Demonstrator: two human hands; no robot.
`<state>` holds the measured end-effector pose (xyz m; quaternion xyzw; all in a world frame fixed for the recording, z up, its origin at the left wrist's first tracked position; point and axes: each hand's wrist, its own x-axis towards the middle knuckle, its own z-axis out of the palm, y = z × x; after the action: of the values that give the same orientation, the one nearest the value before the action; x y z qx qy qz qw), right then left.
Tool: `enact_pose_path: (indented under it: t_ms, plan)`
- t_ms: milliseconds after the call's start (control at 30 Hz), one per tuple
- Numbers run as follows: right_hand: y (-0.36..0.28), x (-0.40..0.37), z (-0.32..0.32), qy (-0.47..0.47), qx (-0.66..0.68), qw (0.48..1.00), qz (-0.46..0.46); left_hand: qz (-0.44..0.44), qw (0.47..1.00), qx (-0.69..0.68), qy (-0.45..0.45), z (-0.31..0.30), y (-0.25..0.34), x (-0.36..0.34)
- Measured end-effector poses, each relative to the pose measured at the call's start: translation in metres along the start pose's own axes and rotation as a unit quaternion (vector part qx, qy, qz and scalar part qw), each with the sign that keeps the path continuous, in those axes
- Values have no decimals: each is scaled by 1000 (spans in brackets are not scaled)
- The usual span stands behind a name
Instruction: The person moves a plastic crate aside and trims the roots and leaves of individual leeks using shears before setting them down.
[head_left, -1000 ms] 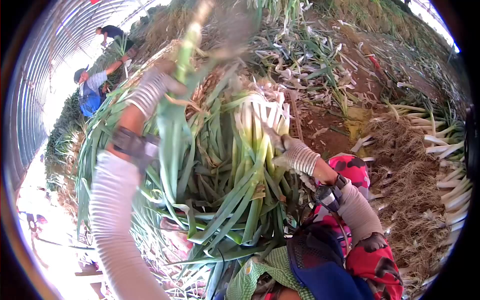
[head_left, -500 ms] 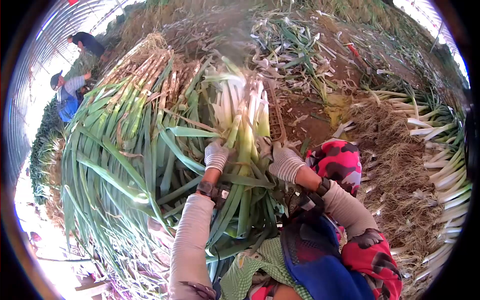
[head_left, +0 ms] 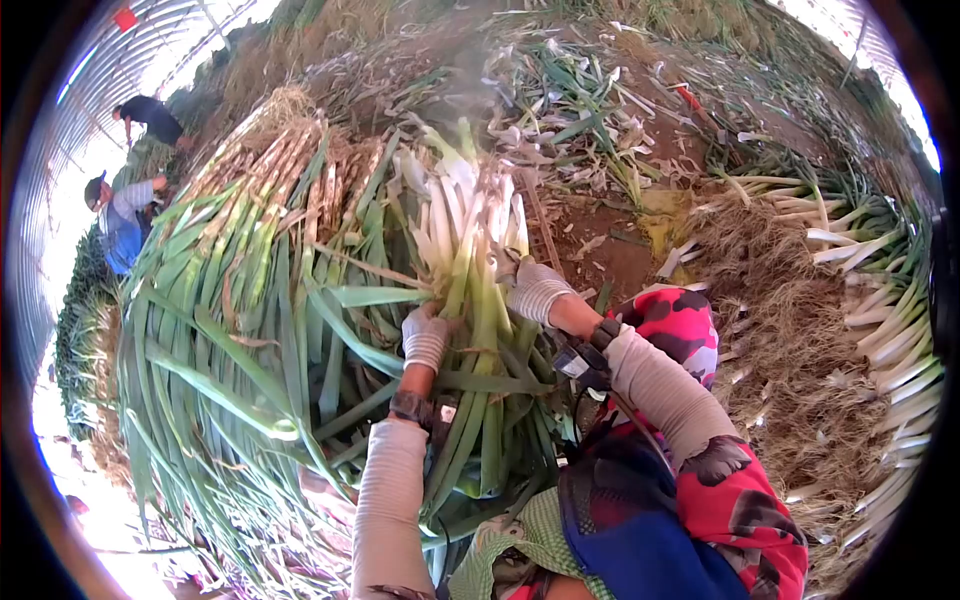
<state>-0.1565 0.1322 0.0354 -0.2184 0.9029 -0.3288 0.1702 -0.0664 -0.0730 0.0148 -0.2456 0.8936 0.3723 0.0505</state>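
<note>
both gloved hands close on a bundle of leeks (head_left: 478, 270) lying atop the green pile (head_left: 240, 330): left hand (head_left: 427, 338) grips its left side, right hand (head_left: 535, 290) its right.

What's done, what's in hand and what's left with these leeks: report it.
Done: peeled white stalks lie stacked at the right, and trimmings litter the soil. In hand: the left hand grips a clean bundle, with the right hand against its side. Left, it seems: the brown-husked pile beside the bundle.
</note>
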Motion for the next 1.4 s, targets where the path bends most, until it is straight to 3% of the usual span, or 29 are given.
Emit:
enact_pose_path:
  t_ms: [67,167,200,333,400,500,600,633,667,700,733,767,833,900,933,967,1000,1033,1067,1100,1133,1167,1200,1233,1300,1333,1400]
  plan:
    - [-15,7,-19,-26,7,998,52,13,1000,-17,-5,0,-3,1]
    - [-13,37,-25,-21,-94,995,8,14,999,-50,-11,-1,-5,1]
    - [0,52,-14,65,-35,997,30,15,998,-68,-8,5,-15,5]
    - [-3,87,-33,16,39,978,203,2,987,-155,-30,8,-18,4]
    - [-5,80,-51,-43,-74,995,48,-5,987,-157,-27,6,-11,3]
    - [-7,75,-46,-40,-72,996,27,13,998,-67,-8,-2,6,-4]
    - [-24,36,-33,-23,88,990,105,67,997,9,27,-14,10,-3]
    - [-34,22,-25,-97,-63,991,63,41,997,52,38,-25,19,2]
    - [-43,9,-17,-156,-206,966,1,95,989,96,63,-39,26,4]
    - [-51,-22,-17,-113,-91,989,8,124,988,90,37,-57,33,12]
    - [-59,-54,-17,-72,27,997,5,163,979,86,83,-64,20,32]
    - [-76,-82,-38,-115,8,993,-28,196,975,94,50,-85,24,38]
    - [-86,-106,-48,-131,-53,987,-80,118,964,227,67,-129,88,1]
    - [-87,-122,-71,-110,-3,989,-99,189,966,165,65,-168,112,-13]
    - [-80,-119,-67,-51,22,992,-110,206,969,87,102,-183,128,-19]
    - [-74,-122,-66,-23,40,992,-116,219,940,227,130,-206,144,-26]
    - [-77,-129,-68,-55,38,987,-146,188,970,107,115,-223,169,-48]
    - [-80,-135,-71,-87,34,980,-175,193,959,143,150,-247,183,-47]
    - [-82,-139,-75,-119,11,967,-223,315,926,107,177,-277,176,-30]
    - [-78,-136,-76,-86,40,972,-217,306,941,29,139,-303,202,-47]
    - [-72,-128,-75,-54,72,974,-208,374,895,141,200,-330,225,-61]
    - [-69,-122,-77,-22,104,975,-196,288,919,141,228,-329,268,-97]
    - [-70,-118,-87,-9,72,991,-113,199,937,139,251,-328,312,-134]
    - [-76,-122,-101,-26,60,993,-98,265,932,107,221,-347,320,-145]
    - [-62,-113,-94,-75,114,984,-113,249,941,133,186,-359,330,-137]
    - [-63,-121,-103,-71,180,976,-104,169,976,30,137,-333,325,-144]
    - [-46,-110,-100,-11,93,993,-78,129,980,107,103,-271,289,-131]
